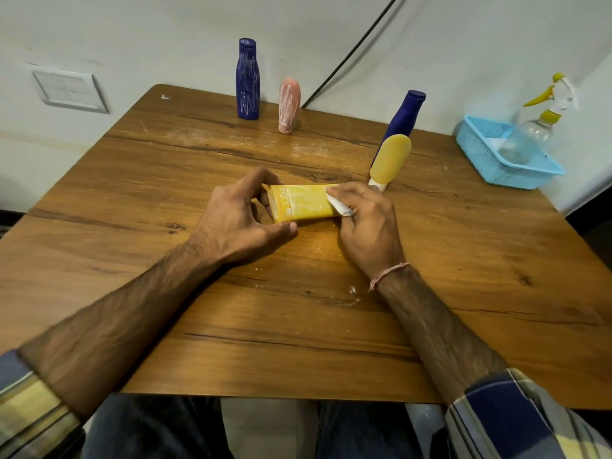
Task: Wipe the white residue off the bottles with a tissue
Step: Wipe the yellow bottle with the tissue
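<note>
where both forearms reach in over the near edge of the wooden table [265, 326], striped sleeves at the elbows, the two hands meet on a yellow tube [304, 203] that lies flat near the table's middle. the left hand [238, 220] pinches the tube's flat crimped end, thumb below and fingers curled over the top; the right hand [367, 223] curls its fingers round a wadded white tissue [337, 205] and presses it onto the tube's other end — whitish smears show on the yellow face between them. just beyond the right hand a yellow bottle [390, 162] stands on its white cap, a plain blue bottle [402, 120] close behind it. farther back, near the wall, a pink bottle [289, 104] and a tall blue bottle [247, 79] stand side by side, both streaked white. off to the right sits a light blue basket [480, 154] with a clear spray bottle [536, 127] in it.
</note>
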### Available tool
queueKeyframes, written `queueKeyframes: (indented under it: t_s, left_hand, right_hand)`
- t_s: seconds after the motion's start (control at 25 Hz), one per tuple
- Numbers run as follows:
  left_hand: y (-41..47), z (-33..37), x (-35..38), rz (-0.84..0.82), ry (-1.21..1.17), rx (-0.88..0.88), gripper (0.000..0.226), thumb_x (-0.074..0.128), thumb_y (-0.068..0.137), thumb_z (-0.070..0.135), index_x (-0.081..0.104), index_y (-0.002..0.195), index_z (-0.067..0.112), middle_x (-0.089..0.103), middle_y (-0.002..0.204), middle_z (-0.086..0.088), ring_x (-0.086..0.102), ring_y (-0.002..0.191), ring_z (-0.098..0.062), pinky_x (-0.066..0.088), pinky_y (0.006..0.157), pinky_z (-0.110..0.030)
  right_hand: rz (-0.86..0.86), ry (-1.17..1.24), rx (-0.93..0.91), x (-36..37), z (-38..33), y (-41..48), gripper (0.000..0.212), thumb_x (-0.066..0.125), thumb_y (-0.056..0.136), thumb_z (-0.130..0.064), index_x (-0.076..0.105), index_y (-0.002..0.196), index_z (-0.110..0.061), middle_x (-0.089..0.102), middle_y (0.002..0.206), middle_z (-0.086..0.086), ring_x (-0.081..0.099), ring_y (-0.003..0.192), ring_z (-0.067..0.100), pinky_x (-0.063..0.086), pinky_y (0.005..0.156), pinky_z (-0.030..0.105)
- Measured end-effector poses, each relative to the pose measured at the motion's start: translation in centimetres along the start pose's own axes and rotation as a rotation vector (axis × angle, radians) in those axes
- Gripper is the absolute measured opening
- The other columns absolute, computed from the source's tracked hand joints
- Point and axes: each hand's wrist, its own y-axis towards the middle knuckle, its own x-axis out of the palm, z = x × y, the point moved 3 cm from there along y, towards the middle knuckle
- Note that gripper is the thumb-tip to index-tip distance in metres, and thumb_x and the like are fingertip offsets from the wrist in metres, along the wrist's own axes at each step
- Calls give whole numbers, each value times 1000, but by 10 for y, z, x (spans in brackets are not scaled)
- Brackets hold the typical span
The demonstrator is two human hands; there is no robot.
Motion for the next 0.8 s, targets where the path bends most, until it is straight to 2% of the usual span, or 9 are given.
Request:
queueKeyframes:
  t_s: [0.08, 0.16, 0.24, 0.36, 0.44, 0.52, 0.56, 0.68, 0.8]
  left_hand:
    - [0, 0, -1, 10, -2, -25, 62, 86, 74, 46, 57, 123, 23, 61, 101, 8, 61, 77, -5, 45, 56, -18]
    - [0, -1, -1, 9, -4, -36, 61, 88, 72, 44, 57, 121, 23, 61, 100, 8, 63, 77, -8, 50, 57, -23]
    - [1, -1, -1, -15, -10, -34, 61, 88, 73, 41, 56, 121, 23, 60, 104, 6, 64, 83, -10, 55, 61, -27]
    - [1, 0, 0, -38, -27, -21, 59, 87, 74, 36, 56, 122, 21, 57, 104, 8, 61, 85, -5, 47, 60, -18]
    - [0, 0, 0, -35, -17, -4, 58, 88, 74, 34, 55, 120, 22, 56, 100, 13, 60, 81, -2, 43, 57, -11]
    - [-1, 1, 0, -24, -5, 29, 58, 88, 74, 32, 55, 120, 20, 56, 98, 14, 60, 77, -1, 45, 52, -9]
    - [-1, 2, 1, -23, -2, 50, 58, 88, 74, 30, 55, 120, 18, 56, 97, 14, 59, 77, 0, 45, 54, -7]
    - [-2, 7, 2, -5, 35, 127, 57, 88, 74, 27, 57, 121, 15, 54, 95, 14, 55, 78, 3, 42, 56, -8]
    - [-3, 12, 3, 5, 63, 183, 56, 88, 74, 23, 59, 120, 11, 55, 100, 10, 51, 82, 7, 36, 66, -9]
  right_hand:
    - [-34, -15, -111, 7, -14, -16, 51, 54, 81, 16, 70, 124, -5, 70, 118, 10, 58, 115, 23, 45, 103, 29]
    - [-41, -27, -186, 5, -10, -28, 51, 55, 79, 17, 70, 123, -4, 70, 116, 12, 59, 112, 24, 48, 100, 31]
    - [0, -68, -109, 0, 9, -21, 51, 56, 79, 18, 71, 122, -4, 70, 117, 13, 60, 113, 26, 51, 101, 39]
    - [56, -77, 5, -3, 10, -8, 48, 56, 81, 16, 71, 122, -3, 69, 119, 12, 60, 115, 27, 50, 104, 39]
    - [9, -55, -109, 4, -12, -17, 47, 57, 82, 15, 70, 124, -3, 69, 118, 12, 59, 114, 25, 48, 102, 31]
    - [-33, -44, -243, 5, -21, -30, 48, 57, 82, 16, 69, 125, -2, 69, 118, 13, 59, 114, 25, 48, 100, 28]
    - [-20, -50, -250, 1, -17, -31, 48, 57, 82, 16, 68, 126, -1, 69, 119, 14, 59, 115, 25, 47, 102, 27]
    - [90, -92, -86, -12, 5, -13, 49, 57, 82, 16, 68, 127, -3, 68, 121, 12, 58, 117, 25, 41, 109, 27]
    - [56, -94, -61, -9, -12, -2, 50, 59, 81, 16, 69, 125, -5, 69, 121, 9, 58, 118, 23, 38, 108, 24]
